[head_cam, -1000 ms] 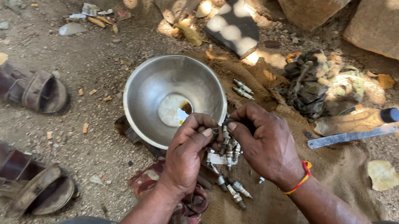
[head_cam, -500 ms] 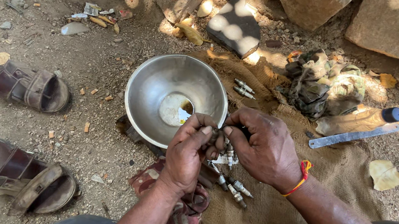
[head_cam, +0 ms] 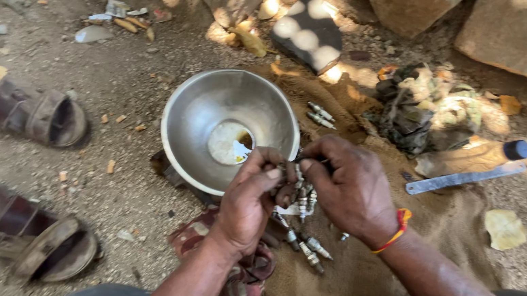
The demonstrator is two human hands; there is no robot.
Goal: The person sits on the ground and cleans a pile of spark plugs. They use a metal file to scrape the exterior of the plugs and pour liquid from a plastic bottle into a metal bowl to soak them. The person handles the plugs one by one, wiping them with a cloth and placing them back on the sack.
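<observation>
My left hand and my right hand meet over a brown sackcloth on the ground, both closed around a bunch of small spark plugs. My right wrist wears a red-and-yellow thread band. A few more spark plugs lie on the cloth just below my hands, and two others lie beyond the bowl. A dented steel bowl with a little liquid at its bottom sits just past my left hand.
Two brown sandals lie on the dirt at left. A dirty rag lies under my left forearm. A bottle and a flat metal strip lie at right, near a crumpled cloth pile. Large stones line the top edge.
My hands have stayed together over the cloth, shifting only slightly as my fingers work the bunch of spark plugs. The bowl and sandals have not moved.
</observation>
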